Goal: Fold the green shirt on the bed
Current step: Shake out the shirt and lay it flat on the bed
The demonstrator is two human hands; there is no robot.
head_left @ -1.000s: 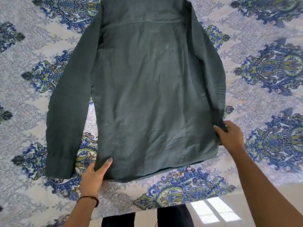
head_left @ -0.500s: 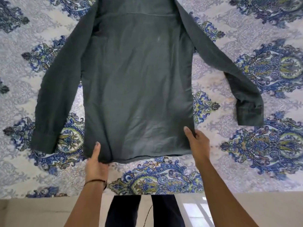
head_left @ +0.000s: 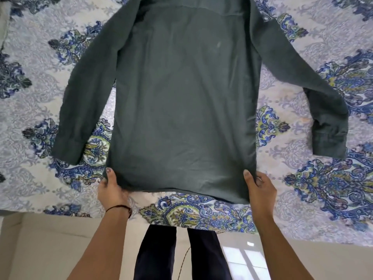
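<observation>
Right grip (head_left: 260,188) has moved off the right sleeve (head_left: 323,102), which is now spread out sideways. Both grips pinch the hem corners of the green shirt (head_left: 181,98), thumbs on top, left grip (head_left: 112,190) at the left corner. Shirt lies flat, back up, on the patterned bed (head_left: 30,102).

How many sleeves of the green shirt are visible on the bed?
2. The left sleeve lies nearly straight beside the body of the green shirt on the bed. The right sleeve spreads outward and bends back near its cuff. Neither is hidden.
</observation>
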